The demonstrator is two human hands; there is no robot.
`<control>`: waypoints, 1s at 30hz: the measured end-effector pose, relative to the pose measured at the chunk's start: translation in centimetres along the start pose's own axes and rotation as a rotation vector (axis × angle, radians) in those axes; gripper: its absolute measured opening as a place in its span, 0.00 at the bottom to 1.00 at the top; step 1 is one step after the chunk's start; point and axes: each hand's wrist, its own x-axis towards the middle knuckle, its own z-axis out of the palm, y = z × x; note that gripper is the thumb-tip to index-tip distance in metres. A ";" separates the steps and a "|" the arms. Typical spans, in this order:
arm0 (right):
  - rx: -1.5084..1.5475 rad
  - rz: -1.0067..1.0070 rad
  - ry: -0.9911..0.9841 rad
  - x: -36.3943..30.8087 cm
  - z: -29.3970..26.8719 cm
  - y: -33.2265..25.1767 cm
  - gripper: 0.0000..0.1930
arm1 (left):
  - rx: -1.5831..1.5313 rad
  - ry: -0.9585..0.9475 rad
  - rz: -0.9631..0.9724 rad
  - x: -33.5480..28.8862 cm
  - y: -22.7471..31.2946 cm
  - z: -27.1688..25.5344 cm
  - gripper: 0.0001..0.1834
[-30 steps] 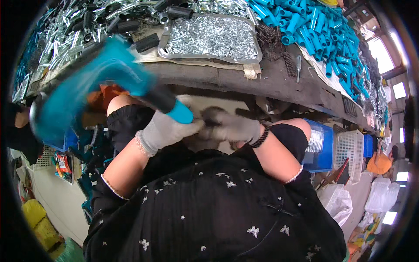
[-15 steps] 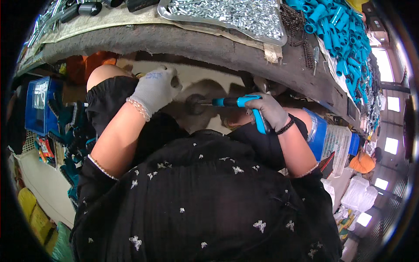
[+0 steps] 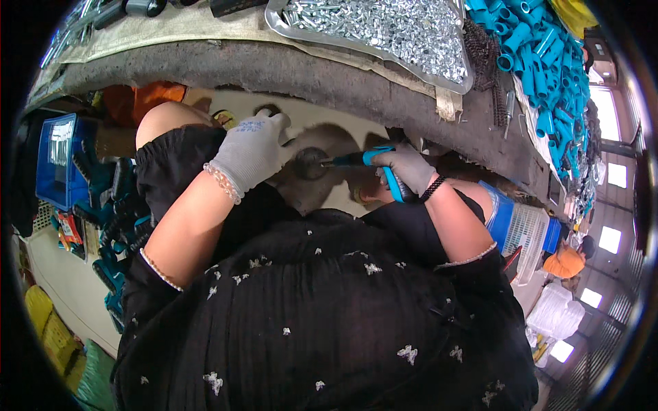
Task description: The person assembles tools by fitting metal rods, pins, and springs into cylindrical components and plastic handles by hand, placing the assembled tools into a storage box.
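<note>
My right hand (image 3: 406,169), in a grey-coated glove, is closed round the grip of a teal-and-black hand tool (image 3: 391,179). A narrow dark shaft with a metal tip points left from it, and my palm hides part of the tool. To the left, my left hand (image 3: 255,147) is raised in a white knitted glove, back upward. Its fingers curl in; whatever they may hold is hidden. Between the hands, beyond the tool's tip, a dark round piece (image 3: 310,164) shows low down against the floor.
Ahead runs a cloth-covered bench edge (image 3: 226,61). On it are a tray (image 3: 467,81) of small metal parts, dark springs (image 3: 486,61) and many teal tubes (image 3: 541,61). Teal-and-black tools (image 3: 113,205) and a blue crate (image 3: 58,164) stand left; a white basket (image 3: 526,236) stands right.
My right hand has moved slightly left, and the tool has turned so its shaft looks shorter and darker. My left hand has shifted a little right, its wrist turned. The view has shifted slightly.
</note>
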 end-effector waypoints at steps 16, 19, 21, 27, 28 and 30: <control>-0.121 0.006 -0.018 -0.4 0.4 -1.3 0.14 | -0.024 0.065 0.050 -0.1 -0.1 0.7 0.17; -0.187 0.006 -0.048 0.3 1.4 -2.5 0.15 | 0.018 -0.123 -0.034 0.3 -0.1 0.2 0.20; -0.402 -0.111 -0.150 1.0 0.9 -2.7 0.17 | -0.033 -0.056 0.024 0.6 -0.1 0.5 0.18; -1.129 -0.529 0.152 -3.4 5.6 -2.7 0.26 | 0.092 -0.130 0.381 1.4 5.1 1.6 0.27; -1.176 -0.480 0.168 -2.5 6.0 -2.2 0.26 | 0.195 -0.247 0.363 2.2 6.5 2.6 0.27; -1.331 -0.428 -0.020 -2.7 6.8 -4.2 0.21 | 0.184 -0.418 0.378 4.0 8.2 2.5 0.24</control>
